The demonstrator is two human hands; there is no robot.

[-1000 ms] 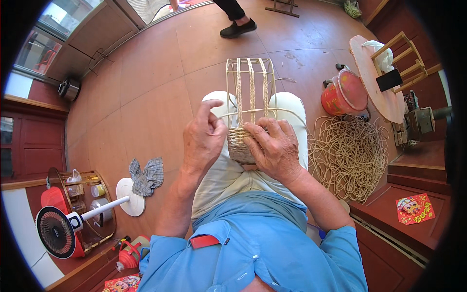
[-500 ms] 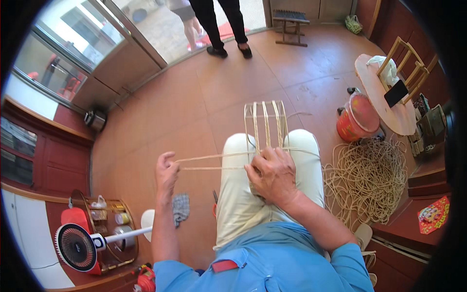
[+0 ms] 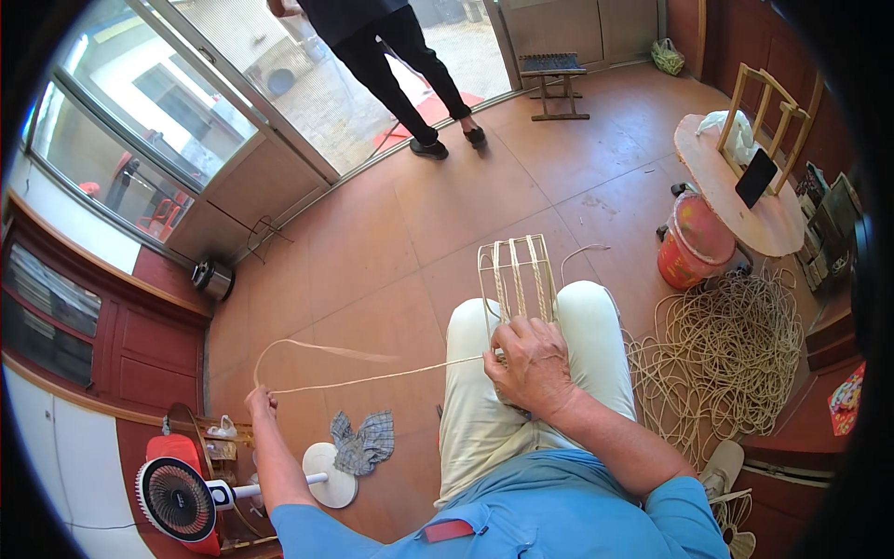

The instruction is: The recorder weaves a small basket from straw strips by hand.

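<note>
Between my knees stands a small rectangular frame of thin rods, with several strands of tan cord running lengthwise over it. My right hand is closed over its near end, which the fingers partly hide. A single tan cord runs taut from my right fingertips out to the left. My left hand pinches that cord at arm's length, and its loose end curls back in an arc above the floor.
A big heap of tan cord lies at my right, beside a red bucket and a low oval table. At my left are a fan and a checked cloth. A person stands at the doorway; a stool is near.
My left hand has swung further left and nearer, drawing the cord out from a double loop to one long strand with a free end. My right hand stays on the frame. The person at the doorway has shifted.
</note>
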